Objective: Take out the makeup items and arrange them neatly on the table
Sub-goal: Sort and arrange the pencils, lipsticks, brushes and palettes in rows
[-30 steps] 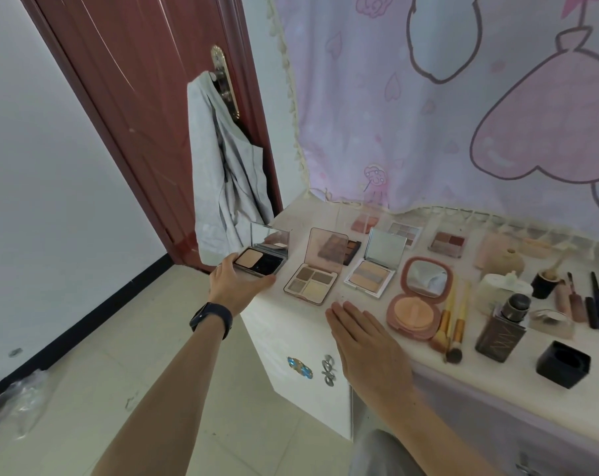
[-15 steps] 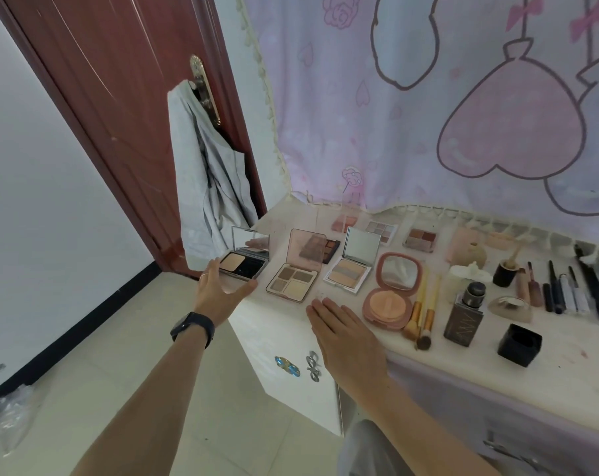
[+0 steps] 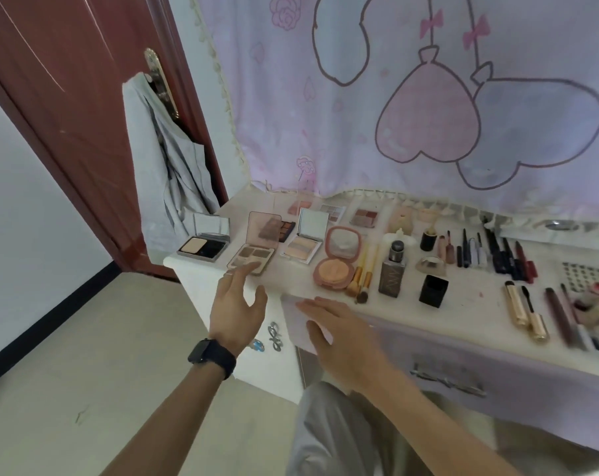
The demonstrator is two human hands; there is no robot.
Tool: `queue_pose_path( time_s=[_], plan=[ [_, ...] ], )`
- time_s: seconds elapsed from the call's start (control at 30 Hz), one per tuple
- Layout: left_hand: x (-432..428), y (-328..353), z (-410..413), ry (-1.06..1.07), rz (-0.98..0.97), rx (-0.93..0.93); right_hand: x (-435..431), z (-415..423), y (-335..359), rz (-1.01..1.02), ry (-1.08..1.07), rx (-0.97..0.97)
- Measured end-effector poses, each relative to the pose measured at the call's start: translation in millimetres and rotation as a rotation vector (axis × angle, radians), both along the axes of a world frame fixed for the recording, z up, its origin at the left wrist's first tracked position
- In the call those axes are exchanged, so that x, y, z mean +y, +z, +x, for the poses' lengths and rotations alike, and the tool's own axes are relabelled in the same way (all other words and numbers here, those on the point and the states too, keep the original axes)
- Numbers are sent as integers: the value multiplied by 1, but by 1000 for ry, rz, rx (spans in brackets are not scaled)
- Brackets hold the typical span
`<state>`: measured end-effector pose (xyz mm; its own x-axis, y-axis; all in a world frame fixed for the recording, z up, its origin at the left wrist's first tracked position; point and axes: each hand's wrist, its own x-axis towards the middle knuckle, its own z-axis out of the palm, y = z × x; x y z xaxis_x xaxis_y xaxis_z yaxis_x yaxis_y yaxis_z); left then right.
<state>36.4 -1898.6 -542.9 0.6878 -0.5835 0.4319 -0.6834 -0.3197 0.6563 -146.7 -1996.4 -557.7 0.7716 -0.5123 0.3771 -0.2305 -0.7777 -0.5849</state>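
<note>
Off the near corner of the surface (image 3: pixel 469 297), the left hand (image 3: pixel 237 304) has released the powder compact (image 3: pixel 203 247), now up-left of its spread, empty grip; right hand (image 3: pixel 342 334) flat, empty. Fingertips (image 3: pixel 247 269) blur against the eyeshadow palette (image 3: pixel 251 259); rightmost items (image 3: pixel 598 305) cut off.

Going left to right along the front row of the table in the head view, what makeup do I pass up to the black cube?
Silver powder compact → pink-lidded eyeshadow palette → mirrored highlighter palette → round pink blush compact → gold-handled brushes → brown foundation bottle → black cube.
</note>
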Motion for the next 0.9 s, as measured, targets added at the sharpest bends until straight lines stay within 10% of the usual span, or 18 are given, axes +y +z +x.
queue_pose_path(
  time_s=[0.37, 0.9],
  plan=[
    [-61, -28, -178, -512, 109, -289, -46, -180, -24, -287, -524, -26],
    [-95, -61, -196, -482, 387, -469, -70, -195, -76, -563, -575, -20]
  ],
)
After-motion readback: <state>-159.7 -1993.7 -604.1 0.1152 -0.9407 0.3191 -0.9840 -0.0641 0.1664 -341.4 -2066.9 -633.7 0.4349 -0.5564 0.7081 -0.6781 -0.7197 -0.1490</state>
